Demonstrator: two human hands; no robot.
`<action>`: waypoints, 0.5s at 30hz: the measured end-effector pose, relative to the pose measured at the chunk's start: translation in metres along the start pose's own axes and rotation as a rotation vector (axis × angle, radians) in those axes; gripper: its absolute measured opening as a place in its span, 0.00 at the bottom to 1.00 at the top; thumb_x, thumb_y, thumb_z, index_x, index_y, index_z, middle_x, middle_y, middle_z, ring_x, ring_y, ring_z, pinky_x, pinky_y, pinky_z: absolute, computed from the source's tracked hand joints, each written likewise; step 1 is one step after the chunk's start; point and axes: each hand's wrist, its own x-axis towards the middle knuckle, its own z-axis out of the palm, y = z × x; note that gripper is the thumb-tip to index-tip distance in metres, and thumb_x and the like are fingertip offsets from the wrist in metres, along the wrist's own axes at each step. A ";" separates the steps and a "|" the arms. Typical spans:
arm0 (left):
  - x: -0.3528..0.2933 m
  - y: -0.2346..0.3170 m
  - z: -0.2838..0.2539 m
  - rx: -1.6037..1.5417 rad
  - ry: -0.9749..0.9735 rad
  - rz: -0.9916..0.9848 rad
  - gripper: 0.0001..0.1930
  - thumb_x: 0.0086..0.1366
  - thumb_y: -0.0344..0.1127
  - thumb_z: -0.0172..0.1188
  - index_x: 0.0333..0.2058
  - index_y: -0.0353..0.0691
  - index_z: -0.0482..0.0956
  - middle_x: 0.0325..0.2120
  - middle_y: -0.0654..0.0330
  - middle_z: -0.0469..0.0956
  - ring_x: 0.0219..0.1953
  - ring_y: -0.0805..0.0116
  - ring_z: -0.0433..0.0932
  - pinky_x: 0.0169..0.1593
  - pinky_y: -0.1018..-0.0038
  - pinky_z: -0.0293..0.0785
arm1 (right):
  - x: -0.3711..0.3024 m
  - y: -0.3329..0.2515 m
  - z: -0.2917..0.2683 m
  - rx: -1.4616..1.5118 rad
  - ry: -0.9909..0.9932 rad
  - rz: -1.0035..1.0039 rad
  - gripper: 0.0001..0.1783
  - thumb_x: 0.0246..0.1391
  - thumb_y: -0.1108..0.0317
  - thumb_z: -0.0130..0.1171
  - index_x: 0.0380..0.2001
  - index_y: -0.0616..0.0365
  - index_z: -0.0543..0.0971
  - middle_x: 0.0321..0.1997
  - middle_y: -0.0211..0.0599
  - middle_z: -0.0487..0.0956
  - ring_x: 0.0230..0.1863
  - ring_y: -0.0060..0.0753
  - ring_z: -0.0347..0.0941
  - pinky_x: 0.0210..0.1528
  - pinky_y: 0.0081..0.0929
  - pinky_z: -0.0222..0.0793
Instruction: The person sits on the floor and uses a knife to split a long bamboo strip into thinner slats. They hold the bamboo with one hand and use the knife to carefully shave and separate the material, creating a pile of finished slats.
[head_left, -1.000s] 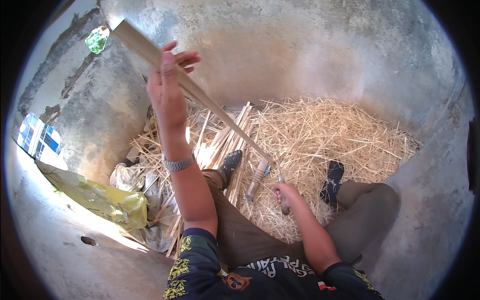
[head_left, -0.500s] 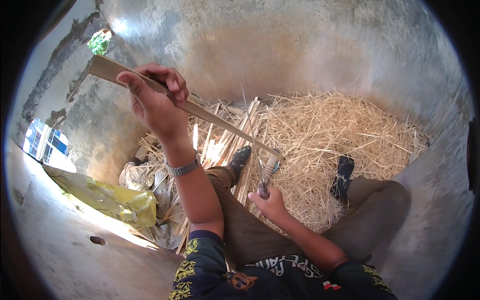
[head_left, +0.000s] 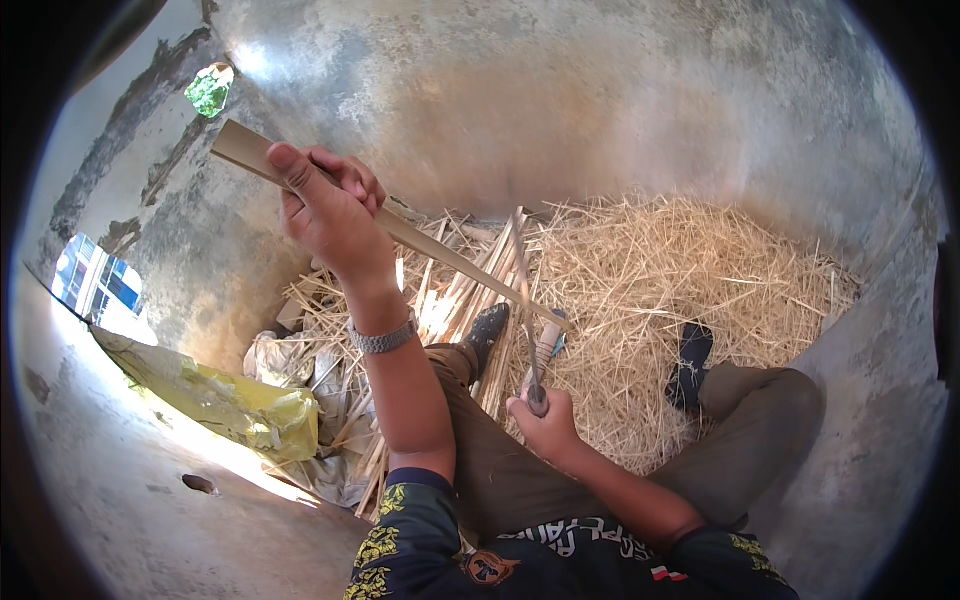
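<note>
My left hand (head_left: 330,215) is raised and closed around a long flat bamboo strip (head_left: 440,252) that slants down to the right toward my lap. My right hand (head_left: 545,425) grips the handle of a knife (head_left: 527,320); its blade points up and meets the strip near its lower end. A metal watch sits on my left wrist. I sit on the ground with both legs stretched out, feet in dark shoes.
A heap of straw-like shavings (head_left: 700,290) lies ahead of my feet. Several split bamboo strips (head_left: 450,300) are stacked by my left leg. A yellow sack (head_left: 220,400) lies at left. Grey concrete walls (head_left: 600,100) surround me.
My left hand has lowered and drawn the strip toward me, fingers now wrapped round it. My right hand has turned the knife blade up against the strip's lower end.
</note>
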 end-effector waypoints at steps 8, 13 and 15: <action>-0.009 0.000 0.009 0.002 -0.023 0.015 0.28 0.71 0.65 0.53 0.27 0.44 0.66 0.12 0.68 0.60 0.13 0.78 0.60 0.17 0.80 0.54 | 0.000 0.034 0.005 -0.069 -0.047 0.258 0.18 0.53 0.65 0.63 0.14 0.60 0.71 0.13 0.26 0.70 0.18 0.16 0.63 0.22 0.29 0.59; -0.011 0.003 0.008 0.024 0.016 0.025 0.27 0.74 0.61 0.50 0.26 0.42 0.67 0.11 0.68 0.61 0.12 0.79 0.61 0.18 0.80 0.56 | 0.000 0.007 0.005 -0.045 -0.005 0.077 0.19 0.53 0.65 0.63 0.14 0.61 0.71 0.12 0.29 0.70 0.17 0.20 0.66 0.22 0.32 0.62; -0.012 0.003 0.011 0.014 0.017 0.020 0.27 0.75 0.59 0.49 0.25 0.42 0.68 0.11 0.68 0.61 0.12 0.80 0.62 0.18 0.80 0.57 | 0.001 0.010 -0.002 -0.052 0.008 -0.011 0.19 0.53 0.65 0.63 0.14 0.61 0.71 0.12 0.29 0.70 0.17 0.20 0.66 0.22 0.32 0.62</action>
